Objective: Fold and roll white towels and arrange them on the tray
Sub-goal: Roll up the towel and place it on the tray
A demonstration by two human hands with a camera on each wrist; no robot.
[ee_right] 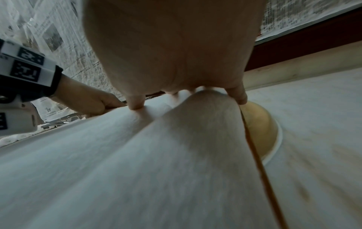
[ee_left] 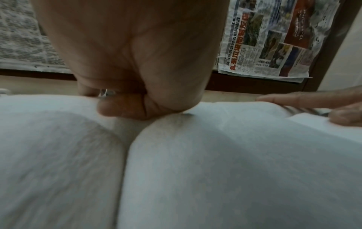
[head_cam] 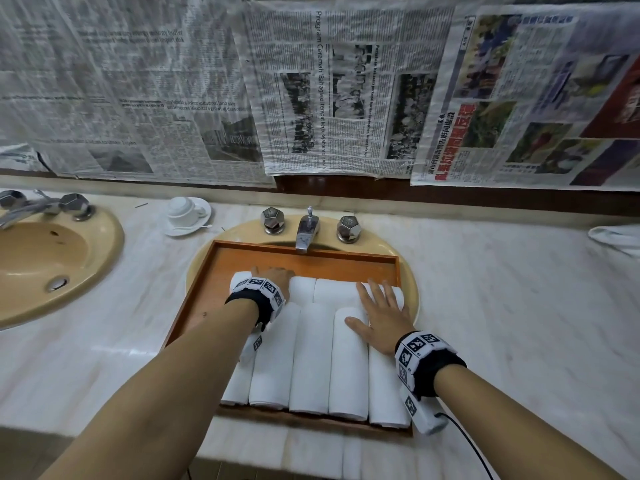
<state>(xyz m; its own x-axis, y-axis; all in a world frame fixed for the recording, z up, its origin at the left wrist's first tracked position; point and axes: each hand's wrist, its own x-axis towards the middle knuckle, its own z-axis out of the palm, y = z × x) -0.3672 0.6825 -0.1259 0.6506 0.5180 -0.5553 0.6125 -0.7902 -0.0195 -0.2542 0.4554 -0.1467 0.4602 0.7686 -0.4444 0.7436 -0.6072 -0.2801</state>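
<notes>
A wooden tray (head_cam: 214,271) lies over a tan sink. Several rolled white towels (head_cam: 310,358) lie lengthwise in its front row. More rolls (head_cam: 332,289) lie crosswise behind them. My left hand (head_cam: 273,275) reaches over the back-left roll (ee_left: 49,105), with its fingers curled over the far side and the thumb (ee_left: 117,108) tucked against the cloth. My right hand (head_cam: 379,317) lies flat with fingers spread. It presses on the back-right roll and the tops of the front rolls (ee_right: 195,124), beside the tray's right rim (ee_right: 254,148).
A faucet (head_cam: 306,230) with two taps stands just behind the tray. A second tan sink (head_cam: 52,258) is at the left, with a cup and saucer (head_cam: 187,213) between the sinks. A loose white cloth (head_cam: 616,237) lies at the far right on the marble counter (head_cam: 502,306). Newspaper covers the wall.
</notes>
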